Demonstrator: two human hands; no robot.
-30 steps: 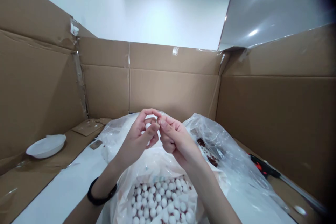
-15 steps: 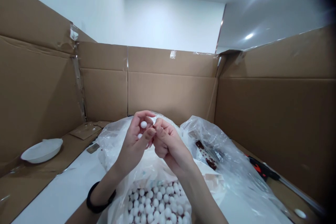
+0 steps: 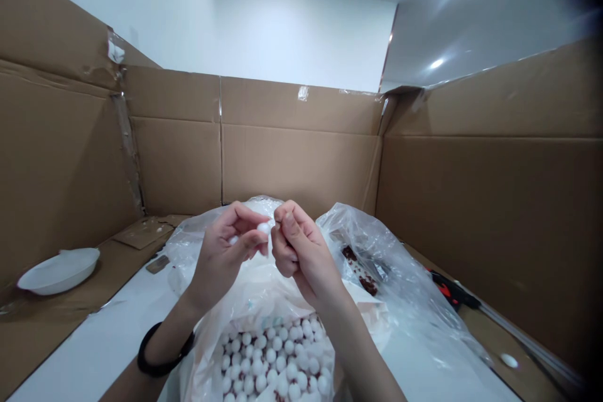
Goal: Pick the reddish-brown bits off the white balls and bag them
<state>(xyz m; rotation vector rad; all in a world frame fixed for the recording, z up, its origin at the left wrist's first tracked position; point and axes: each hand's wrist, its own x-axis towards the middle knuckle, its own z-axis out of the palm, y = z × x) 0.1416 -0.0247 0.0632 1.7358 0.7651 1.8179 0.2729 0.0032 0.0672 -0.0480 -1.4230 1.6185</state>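
Between the thumb and fingertips of my left hand (image 3: 226, 242) is a small white ball (image 3: 264, 228); another white ball (image 3: 233, 240) shows partly inside the same palm. My right hand (image 3: 301, 245) is closed just to the right, thumb pressed on the curled index finger. A tiny dark bit shows at that pinch, too small to name. The two hands are close together above a clear plastic bag (image 3: 207, 333), which holds many white balls (image 3: 271, 358) with dark reddish bits among them.
A second clear bag (image 3: 400, 289) with dark red-brown pieces (image 3: 360, 270) lies to the right. At far right are a black-and-red tool (image 3: 452, 292) and a loose white ball (image 3: 509, 360). A white dish (image 3: 60, 271) stands left. Cardboard walls (image 3: 301, 163) surround the table.
My hands have drawn slightly apart. The white ball has come from inside my left fingers to the fingertips, facing my right hand. The view has shifted slightly right.
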